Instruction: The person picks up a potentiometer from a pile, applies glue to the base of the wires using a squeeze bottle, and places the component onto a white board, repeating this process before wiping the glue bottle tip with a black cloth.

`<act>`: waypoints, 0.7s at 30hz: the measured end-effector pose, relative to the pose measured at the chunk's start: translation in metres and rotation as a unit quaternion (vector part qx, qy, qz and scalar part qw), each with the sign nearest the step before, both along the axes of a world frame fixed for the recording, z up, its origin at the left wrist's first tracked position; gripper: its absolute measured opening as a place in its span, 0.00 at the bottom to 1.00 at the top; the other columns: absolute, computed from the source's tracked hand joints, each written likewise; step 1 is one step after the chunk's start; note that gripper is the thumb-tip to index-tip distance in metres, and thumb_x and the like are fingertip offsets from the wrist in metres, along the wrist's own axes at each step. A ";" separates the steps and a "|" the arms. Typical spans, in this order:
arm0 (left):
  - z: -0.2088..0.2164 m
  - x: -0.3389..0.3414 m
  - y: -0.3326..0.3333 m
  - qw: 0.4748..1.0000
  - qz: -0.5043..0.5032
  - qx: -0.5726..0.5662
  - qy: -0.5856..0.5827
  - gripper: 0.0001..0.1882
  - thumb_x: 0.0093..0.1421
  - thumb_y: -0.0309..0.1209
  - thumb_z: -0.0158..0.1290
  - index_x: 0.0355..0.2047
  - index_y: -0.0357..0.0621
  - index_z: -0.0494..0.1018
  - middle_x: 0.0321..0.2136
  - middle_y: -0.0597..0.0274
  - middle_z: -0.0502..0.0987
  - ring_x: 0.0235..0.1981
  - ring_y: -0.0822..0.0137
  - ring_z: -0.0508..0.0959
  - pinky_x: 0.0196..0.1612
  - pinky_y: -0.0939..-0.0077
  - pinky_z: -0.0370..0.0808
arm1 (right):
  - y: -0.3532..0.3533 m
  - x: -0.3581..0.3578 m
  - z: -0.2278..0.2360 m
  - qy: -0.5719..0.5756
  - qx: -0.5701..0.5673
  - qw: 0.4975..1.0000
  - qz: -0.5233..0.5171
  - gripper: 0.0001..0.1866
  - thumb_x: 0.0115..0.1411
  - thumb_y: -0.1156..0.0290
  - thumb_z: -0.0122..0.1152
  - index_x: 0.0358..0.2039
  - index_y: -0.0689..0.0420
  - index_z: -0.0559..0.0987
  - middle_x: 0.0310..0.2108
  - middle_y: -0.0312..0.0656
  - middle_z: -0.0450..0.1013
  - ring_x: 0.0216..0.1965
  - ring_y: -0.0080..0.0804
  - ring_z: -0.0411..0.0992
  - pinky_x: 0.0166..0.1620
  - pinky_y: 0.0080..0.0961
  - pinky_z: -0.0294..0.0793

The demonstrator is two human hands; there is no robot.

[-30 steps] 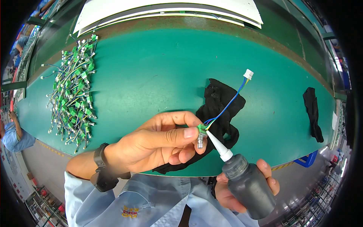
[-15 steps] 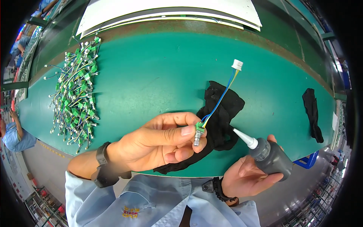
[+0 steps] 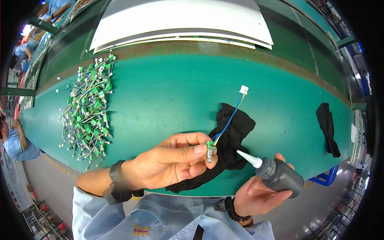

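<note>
Between thumb and fingers, my left hand (image 3: pixel 176 160) grips a small potentiometer (image 3: pixel 210 150) with a green body and a metal shaft pointing down. Its blue and yellow wires (image 3: pixel 229 120) rise to a white plug (image 3: pixel 243 90). My right hand (image 3: pixel 260 194) cradles a dark squeeze bottle (image 3: pixel 282 178), tilted so that its white nozzle (image 3: pixel 250 158) points up and left. The nozzle tip is apart from the potentiometer, a short way to its right. Beneath both lies a crumpled black cloth (image 3: pixel 236 122) on the green tabletop (image 3: pixel 160 92).
A heap of similar wired potentiometers (image 3: pixel 90 108) covers the table's left side. Another black cloth (image 3: pixel 328 130) lies at the right. White boards (image 3: pixel 184 20) stand along the far edge. A blue stool (image 3: pixel 326 176) shows beyond the right edge; co-workers (image 3: pixel 20 140) sit at left.
The bottle in my right hand has come a little closer to the potentiometer. My view has shifted, so the table appears lower. Both hands keep their grip.
</note>
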State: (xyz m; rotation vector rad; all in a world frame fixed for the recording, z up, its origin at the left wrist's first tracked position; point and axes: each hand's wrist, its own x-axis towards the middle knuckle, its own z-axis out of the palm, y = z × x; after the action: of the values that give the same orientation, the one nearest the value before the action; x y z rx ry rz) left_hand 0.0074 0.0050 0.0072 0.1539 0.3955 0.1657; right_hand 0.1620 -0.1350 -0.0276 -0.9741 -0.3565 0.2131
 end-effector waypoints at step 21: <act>0.005 -0.001 0.009 0.519 0.227 0.807 0.168 0.12 0.48 0.17 0.60 0.34 0.35 0.73 0.29 0.53 0.78 0.26 0.68 0.77 0.24 0.79 0.71 | -0.007 0.003 -0.002 -0.069 -0.043 0.996 -0.035 0.32 0.65 0.51 0.42 0.54 0.71 0.58 0.52 0.63 0.60 0.09 0.23 0.60 0.30 0.14 0.72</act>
State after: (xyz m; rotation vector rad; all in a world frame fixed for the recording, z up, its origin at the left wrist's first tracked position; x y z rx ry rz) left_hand 0.0067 0.0136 0.0122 2.0193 0.5499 1.0378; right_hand 0.1651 -0.1416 -0.0298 -1.0875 -0.4425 0.0984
